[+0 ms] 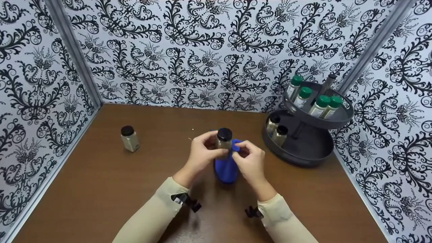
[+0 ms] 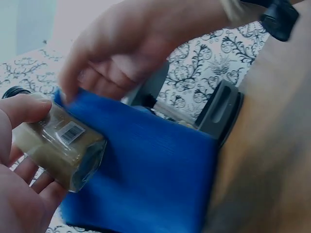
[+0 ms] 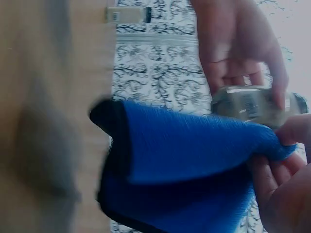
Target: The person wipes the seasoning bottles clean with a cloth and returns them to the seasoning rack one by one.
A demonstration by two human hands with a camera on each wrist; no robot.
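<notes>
My left hand [image 1: 203,152] grips a clear spice jar [image 2: 73,141] with a black lid [image 1: 224,134], its fingers and thumb around the sides. A barcode label shows on the jar in the left wrist view. Close beside it, my right hand [image 1: 250,160] pinches the upper edge of a blue cloth [image 1: 226,170] between thumb and fingers. The cloth, dark-edged in the right wrist view [image 3: 189,145], hangs down folded below both hands. Its top lies right next to the jar; whether they touch I cannot tell.
A second black-lidded jar [image 1: 130,139] stands on the brown table [image 1: 162,125] to the left. At the right is a two-tier dark grey round rack [image 1: 303,162]; several green-lidded jars [image 1: 304,96] lean on its upper tier, black-lidded jars [image 1: 280,135] on the lower. Patterned walls enclose the table.
</notes>
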